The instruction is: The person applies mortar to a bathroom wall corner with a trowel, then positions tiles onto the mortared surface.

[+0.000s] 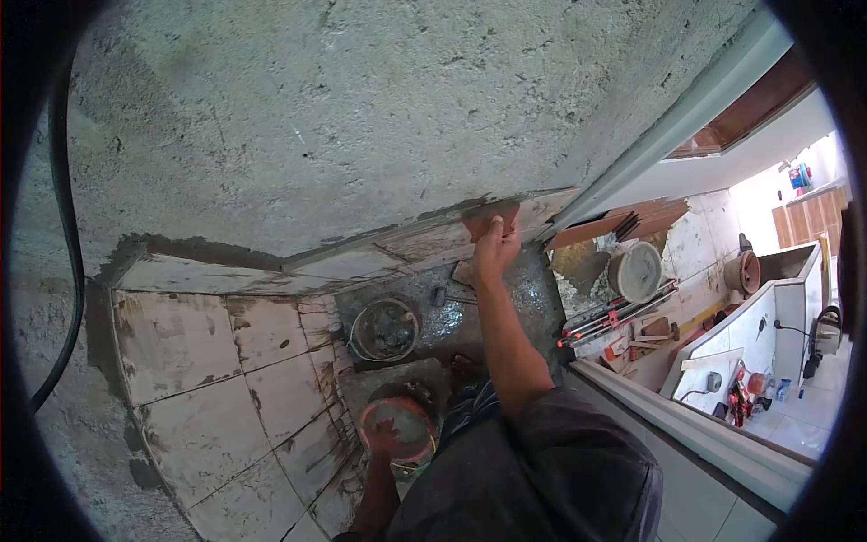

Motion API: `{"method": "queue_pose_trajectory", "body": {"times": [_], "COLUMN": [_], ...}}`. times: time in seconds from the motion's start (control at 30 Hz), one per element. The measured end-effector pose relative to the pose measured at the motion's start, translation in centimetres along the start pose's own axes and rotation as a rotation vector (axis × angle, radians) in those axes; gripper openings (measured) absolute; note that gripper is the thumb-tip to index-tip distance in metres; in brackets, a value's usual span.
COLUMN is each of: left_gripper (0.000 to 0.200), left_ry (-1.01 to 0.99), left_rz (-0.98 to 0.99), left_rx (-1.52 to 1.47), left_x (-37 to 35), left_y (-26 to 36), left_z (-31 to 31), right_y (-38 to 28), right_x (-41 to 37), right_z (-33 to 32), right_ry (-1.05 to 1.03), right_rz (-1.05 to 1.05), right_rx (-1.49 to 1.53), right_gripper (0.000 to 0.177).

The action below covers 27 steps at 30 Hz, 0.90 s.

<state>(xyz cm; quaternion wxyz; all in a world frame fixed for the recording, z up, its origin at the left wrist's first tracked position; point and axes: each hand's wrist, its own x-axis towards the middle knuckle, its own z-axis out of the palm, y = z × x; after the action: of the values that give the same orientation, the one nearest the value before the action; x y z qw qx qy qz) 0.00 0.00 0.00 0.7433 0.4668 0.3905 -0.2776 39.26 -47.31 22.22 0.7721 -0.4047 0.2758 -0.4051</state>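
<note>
My right hand (496, 248) is closed round a flat reddish scraper (493, 217), whose edge meets the rough grey wall (361, 117) along the top of the tiles. Wet grey mortar shows along that joint. Low down, my left hand (384, 439) has its fingers spread over a round orange-rimmed bucket (405, 432) with grey contents; whether it touches them I cannot tell. White tiles (199, 343) smeared with mortar cover the lower wall.
A bucket of grey material (385, 329) stands on the wet floor, near a hammer-like tool (442, 296). Beyond the doorway are a pale round bucket (638, 273), rods, tools and a white counter (741, 330). A black cable (60, 181) hangs at the left.
</note>
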Motion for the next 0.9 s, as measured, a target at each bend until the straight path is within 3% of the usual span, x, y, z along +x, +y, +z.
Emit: {"method": "queue_pose_trajectory", "body": {"times": [0.07,0.1,0.17,0.2,0.27,0.3,0.37,0.4,0.47,0.5,0.57,0.67,0.7,0.77,0.9], "left_gripper": [0.062,0.062,0.053,0.053,0.052,0.052,0.052,0.052,0.052,0.052,0.042,0.032,0.032,0.030,0.030], "left_ry": [-0.063,-0.073,0.206,0.208,0.059,0.056,-0.047,-0.051,0.117,0.115,0.025,-0.107,-0.114,0.047,0.130], "left_rz": [0.476,0.461,0.314,0.315,-0.171,-0.171,0.486,0.489,0.385,0.386,0.275,0.094,0.093,0.205,0.204], "left_rx": [0.993,0.981,0.586,0.584,-0.065,-0.069,1.770,1.772,1.305,1.309,0.682,-0.250,-0.243,0.214,0.177], "left_x": [-1.4,-3.4,-4.3,-5.6,-6.7,-6.5,-5.9,-5.1,-3.9,-4.1,-2.3,-2.4,-1.6,-0.6,-2.2], "left_y": [1.2,-1.0,-2.1,-1.6,-0.6,-0.9,-1.8,-2.2,-1.0,-0.7,-1.6,2.2,3.2,4.2,5.7], "left_z": [0.6,-0.3,-1.9,-2.5,-3.2,-3.4,-4.1,-2.9,-1.6,-1.3,-1.8,1.7,2.4,3.2,6.3], "right_y": [-0.6,-0.4,0.8,0.6,-0.3,0.5,3.1,3.0,2.4,2.8,3.5,2.1,1.7,1.2,-0.6], "right_x": [-0.9,-1.7,-2.2,-2.8,-3.8,-3.7,-3.0,-2.9,-2.9,-2.8,-2.4,-2.5,-2.4,-2.2,-1.3], "right_z": [1.3,0.5,0.2,0.3,0.6,0.6,0.2,0.7,2.0,2.3,2.5,2.9,2.8,1.9,-1.2], "right_ry": [-0.020,-0.022,-0.023,-0.026,-0.004,-0.008,0.017,0.020,0.087,0.090,0.088,0.103,0.108,0.116,0.031], "right_rz": [0.020,0.016,0.007,0.008,0.208,0.206,0.284,0.281,0.252,0.251,0.260,0.310,0.303,0.379,0.270], "right_rx": [0.112,0.091,-0.052,-0.052,-0.045,-0.048,0.040,0.041,0.051,0.052,0.143,0.158,0.163,0.181,0.194], "right_gripper": [0.019,0.019,0.016,0.016,0.014,0.014,0.013,0.013,0.015,0.015,0.015,0.012,0.012,0.016,0.025]}}
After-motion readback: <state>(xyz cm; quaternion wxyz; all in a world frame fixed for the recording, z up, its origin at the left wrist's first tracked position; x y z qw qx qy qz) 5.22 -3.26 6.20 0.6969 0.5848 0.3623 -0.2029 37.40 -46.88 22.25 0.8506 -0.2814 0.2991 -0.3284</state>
